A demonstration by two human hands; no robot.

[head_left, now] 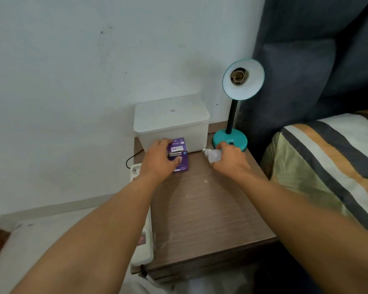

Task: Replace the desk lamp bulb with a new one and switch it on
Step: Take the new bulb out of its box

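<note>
While both arms reach over the brown wood-grain tabletop | left hand grips small purple cardboard bulb box at 11 o'clock | right hand closed around white LED bulb (screw cap pointing left) | teal gooseneck desk lamp at 1 o'clock, socket bare.

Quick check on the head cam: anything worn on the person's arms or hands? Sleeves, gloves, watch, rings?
Nothing worn. Left hand and right hand are bare, no gloves, and no rings or watch visible. Both forearms are bare to the frame's bottom edge, so no sleeve shows.
</note>
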